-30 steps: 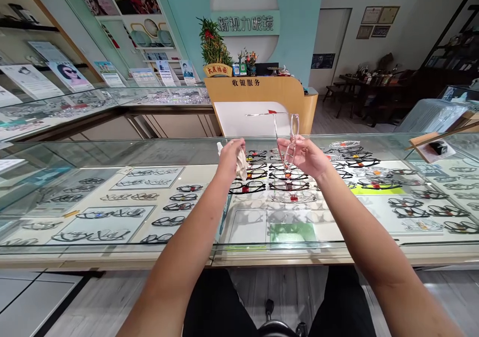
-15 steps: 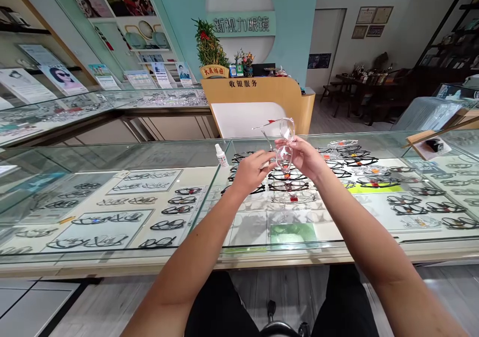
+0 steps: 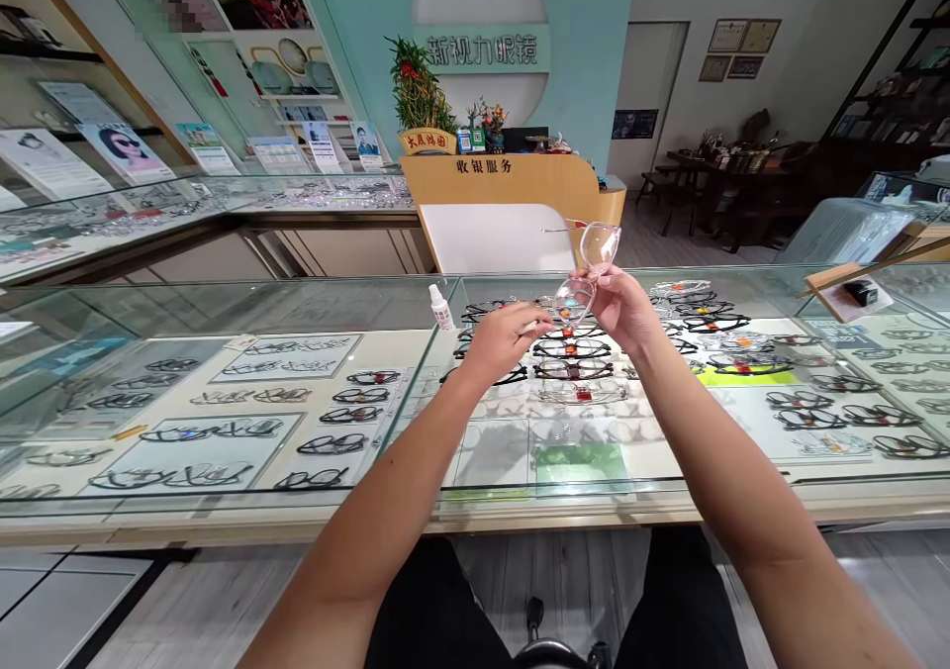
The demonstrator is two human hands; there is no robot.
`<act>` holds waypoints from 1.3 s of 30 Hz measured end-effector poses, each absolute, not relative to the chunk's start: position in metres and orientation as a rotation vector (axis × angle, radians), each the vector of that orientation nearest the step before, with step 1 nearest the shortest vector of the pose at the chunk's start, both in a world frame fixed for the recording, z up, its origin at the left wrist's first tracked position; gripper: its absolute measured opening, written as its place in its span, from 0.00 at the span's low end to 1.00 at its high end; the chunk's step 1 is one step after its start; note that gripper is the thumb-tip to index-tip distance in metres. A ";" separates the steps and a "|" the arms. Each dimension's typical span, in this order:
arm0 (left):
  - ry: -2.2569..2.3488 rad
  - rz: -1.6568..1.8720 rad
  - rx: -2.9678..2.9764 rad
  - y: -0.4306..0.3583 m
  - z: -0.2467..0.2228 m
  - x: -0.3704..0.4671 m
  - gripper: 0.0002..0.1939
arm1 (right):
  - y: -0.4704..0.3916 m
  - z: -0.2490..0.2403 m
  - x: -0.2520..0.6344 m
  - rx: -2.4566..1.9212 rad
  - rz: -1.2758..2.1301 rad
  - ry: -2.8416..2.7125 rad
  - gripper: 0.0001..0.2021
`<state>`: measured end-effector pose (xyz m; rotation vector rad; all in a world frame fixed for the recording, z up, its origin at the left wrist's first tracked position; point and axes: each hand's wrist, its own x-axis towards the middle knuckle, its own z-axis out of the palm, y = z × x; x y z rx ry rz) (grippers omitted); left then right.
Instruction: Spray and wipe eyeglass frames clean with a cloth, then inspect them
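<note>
From the head view, I see the right hand clamped on clear-framed eyeglasses, held tilted above the glass desk. Near their lower lens, the left hand has its fingers bunched around a pale cloth. Left of both hands, a white spray bottle stands upright.

"新视力眼镜" on the wall sign; "收银服务" on the counter.
</note>
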<state>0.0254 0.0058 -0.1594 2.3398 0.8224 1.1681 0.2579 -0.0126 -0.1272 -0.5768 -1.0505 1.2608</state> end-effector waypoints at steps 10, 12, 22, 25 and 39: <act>0.628 1.067 2.131 0.000 -0.161 0.039 0.27 | -0.021 -0.121 0.250 -0.516 1.347 -1.012 0.12; 0.639 1.051 2.120 -0.001 -0.160 0.039 0.27 | -0.020 -0.122 0.249 -0.528 1.343 -1.025 0.13; 0.617 0.964 2.052 -0.012 -0.153 0.041 0.25 | -0.023 -0.125 0.239 -0.497 1.414 -0.968 0.15; 0.599 0.935 2.008 -0.013 -0.153 0.043 0.23 | -0.025 -0.125 0.237 -0.501 1.419 -0.958 0.15; 0.600 0.908 2.018 -0.018 -0.150 0.045 0.23 | -0.020 -0.128 0.236 -0.507 1.348 -0.862 0.16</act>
